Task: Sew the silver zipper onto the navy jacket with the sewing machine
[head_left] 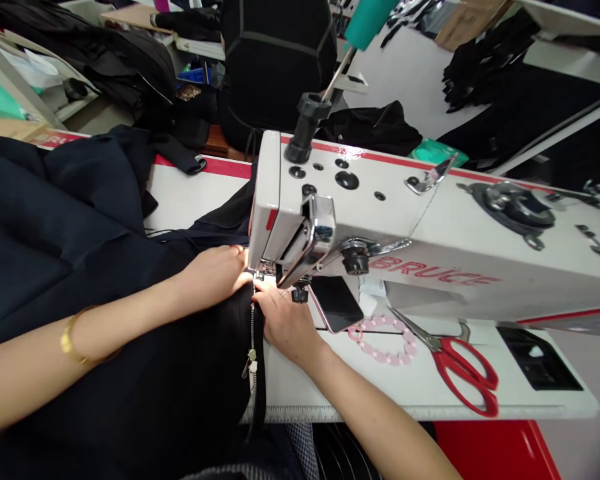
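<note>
A dark navy garment lies across the sewing machine's bed and hangs over the front edge. An open-toothed zipper with its pulls runs down the garment from the presser foot. My left hand presses and grips the cloth just left of the foot, its fingertips partly hidden by the machine head. Close to the foot on the right, my right hand holds the zipper's edge between closed fingers. The needle itself is hard to make out.
Right of my right hand lie a phone, a pink beaded bracelet and red-handled scissors. A ruler strip follows the table's front edge. A teal thread cone stands above the machine, and a person in black sits beyond.
</note>
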Available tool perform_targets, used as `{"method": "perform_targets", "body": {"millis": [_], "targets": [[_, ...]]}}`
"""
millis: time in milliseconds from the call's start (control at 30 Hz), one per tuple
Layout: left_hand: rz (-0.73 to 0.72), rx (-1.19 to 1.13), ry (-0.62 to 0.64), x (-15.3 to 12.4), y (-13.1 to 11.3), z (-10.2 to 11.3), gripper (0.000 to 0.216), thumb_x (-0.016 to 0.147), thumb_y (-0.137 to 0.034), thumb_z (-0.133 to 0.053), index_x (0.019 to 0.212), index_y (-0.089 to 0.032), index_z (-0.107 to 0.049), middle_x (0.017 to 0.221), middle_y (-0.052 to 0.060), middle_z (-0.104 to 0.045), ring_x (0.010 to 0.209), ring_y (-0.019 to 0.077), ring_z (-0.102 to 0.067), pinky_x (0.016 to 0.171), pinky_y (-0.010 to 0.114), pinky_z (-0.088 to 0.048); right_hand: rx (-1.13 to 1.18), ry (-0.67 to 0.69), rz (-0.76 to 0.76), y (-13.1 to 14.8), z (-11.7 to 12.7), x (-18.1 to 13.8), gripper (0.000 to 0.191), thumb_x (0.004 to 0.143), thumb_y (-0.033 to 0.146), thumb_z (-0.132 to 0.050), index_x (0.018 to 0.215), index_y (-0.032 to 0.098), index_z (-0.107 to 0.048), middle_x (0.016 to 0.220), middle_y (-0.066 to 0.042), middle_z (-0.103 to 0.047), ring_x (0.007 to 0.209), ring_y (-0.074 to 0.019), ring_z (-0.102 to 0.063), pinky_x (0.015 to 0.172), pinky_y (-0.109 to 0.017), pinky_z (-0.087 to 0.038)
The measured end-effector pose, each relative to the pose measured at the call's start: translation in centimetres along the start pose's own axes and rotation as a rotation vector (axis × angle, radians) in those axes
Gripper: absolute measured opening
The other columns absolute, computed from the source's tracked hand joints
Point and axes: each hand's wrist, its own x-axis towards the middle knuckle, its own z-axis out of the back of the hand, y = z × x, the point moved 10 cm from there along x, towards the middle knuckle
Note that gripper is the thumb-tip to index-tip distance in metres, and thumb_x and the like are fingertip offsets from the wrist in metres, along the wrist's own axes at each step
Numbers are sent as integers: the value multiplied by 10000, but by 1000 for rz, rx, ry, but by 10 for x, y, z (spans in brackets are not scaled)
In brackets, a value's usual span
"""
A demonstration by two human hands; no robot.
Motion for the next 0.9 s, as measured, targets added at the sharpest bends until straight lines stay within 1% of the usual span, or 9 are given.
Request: {"method": "perform_targets", "body": {"millis": [100, 167, 233, 300, 400, 500, 600, 733, 900], "targets": [[-127, 77, -6, -25, -27, 0, 147, 844, -236, -483, 852, -140, -595, 867, 81, -605, 865, 199, -560, 804, 319, -447, 40, -26, 30, 1, 2, -1, 216, 863, 125, -364, 888, 184, -570, 1006, -70, -613, 824, -175, -556, 625, -284, -390], [-172, 88, -43, -34, -35, -2, 159, 853, -219, -469, 805, -143, -600, 796, 66, -594, 827, 185, -557, 775, 302, -456, 59, -46, 52, 2, 4, -2, 248, 887, 139, -335, 887, 180, -580, 1002, -71, -616, 826, -171, -558, 644, -286, -400], [-175, 91, -84, -37, -34, -5, 178, 861, -216, -456, 789, -144, -602, 745, 57, -580, 793, 178, -554, 751, 294, -461, 67, -50, 64, 3, 4, -3, 276, 897, 143, -314, 885, 173, -589, 979, -76, -621, 821, -168, -559, 661, -288, -410], [-168, 91, -109, -36, -30, -8, 186, 869, -219, -441, 809, -148, -602, 753, 57, -582, 786, 176, -552, 750, 296, -460, 70, -47, 63, 4, 4, -3, 291, 902, 146, -305, 883, 169, -595, 964, -80, -623, 814, -165, -560, 663, -286, -416], [-171, 89, -123, -34, -27, -9, 192, 875, -229, -435, 955, -142, -587, 854, 75, -603, 811, 185, -553, 740, 305, -461, 65, -51, 55, 3, 4, -3, 295, 899, 138, -307, 879, 172, -599, 979, -76, -627, 819, -161, -561, 662, -280, -418], [-184, 103, -80, -33, -28, -13, 230, 882, -227, -417, 1045, -142, -555, 925, 84, -612, 843, 204, -552, 743, 332, -458, 54, -72, 60, 3, 6, -3, 289, 893, 131, -315, 868, 175, -600, 992, -64, -636, 827, -163, -565, 657, -277, -414], [-172, 119, -42, -31, -27, -16, 211, 885, -229, -404, 973, -153, -580, 886, 79, -621, 807, 208, -559, 714, 339, -456, 52, -80, 62, 4, 7, -3, 287, 896, 135, -316, 865, 177, -598, 989, -59, -639, 824, -161, -566, 656, -276, -407], [-147, 89, -40, -28, -26, -13, 225, 886, -233, -394, 887, -160, -607, 835, 79, -623, 769, 201, -570, 693, 325, -459, 44, -50, 33, 2, 4, -3, 288, 899, 136, -310, 884, 183, -594, 982, -65, -631, 827, -153, -565, 630, -263, -396], [-114, 53, -76, -24, -21, -10, 247, 886, -242, -384, 907, -165, -618, 885, 88, -624, 830, 202, -575, 750, 316, -466, 23, -44, 3, -1, 4, -1, 265, 899, 152, -328, 889, 196, -589, 1017, -54, -627, 803, -150, -562, 667, -265, -401]]}}
